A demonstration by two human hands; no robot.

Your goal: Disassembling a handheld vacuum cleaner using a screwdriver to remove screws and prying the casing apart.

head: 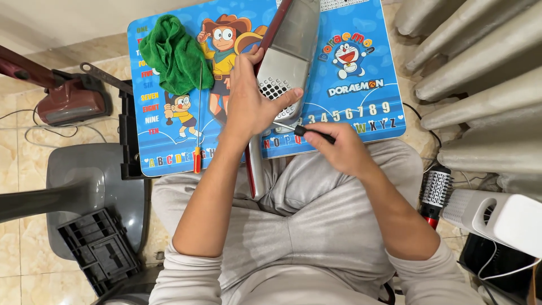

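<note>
Between both hands' fingers (285, 97), the screwdriver (307, 133) meets the device (282, 73).

Place: you are at home, sitting on the floor
Floor: shiny beige tiles (17, 152) like in a house
Desk: a small blue kids' lap table (367, 107) with cartoon pictures, letters and numbers
Beside you: a red vacuum cleaner (70, 101), a round hair brush (435, 195) and a white heater (497, 214)
Soft stuff: grey ribbed cushions (480, 68) on your right
</note>
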